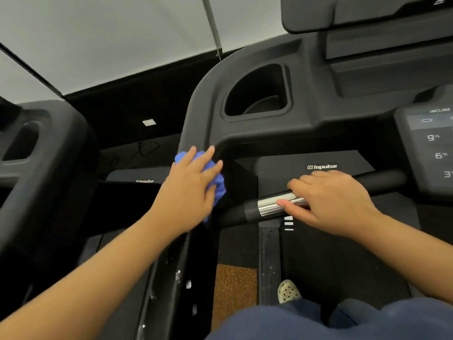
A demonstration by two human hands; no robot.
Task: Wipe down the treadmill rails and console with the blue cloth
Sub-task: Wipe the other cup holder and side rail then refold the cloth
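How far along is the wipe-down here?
Done: nothing shows as wiped. In hand: the left hand presses the blue cloth on the left rail where it meets the console; the right hand grips the handlebar. Left: the keypad and cup holder.

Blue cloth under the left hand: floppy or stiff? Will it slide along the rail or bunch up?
Probably floppy: the blue cloth sits crumpled in folds under the left hand. Likely light, since the hand's press alone seems to pin it against the rail. It may bunch rather than glide, as loose edges stick out around the hand.
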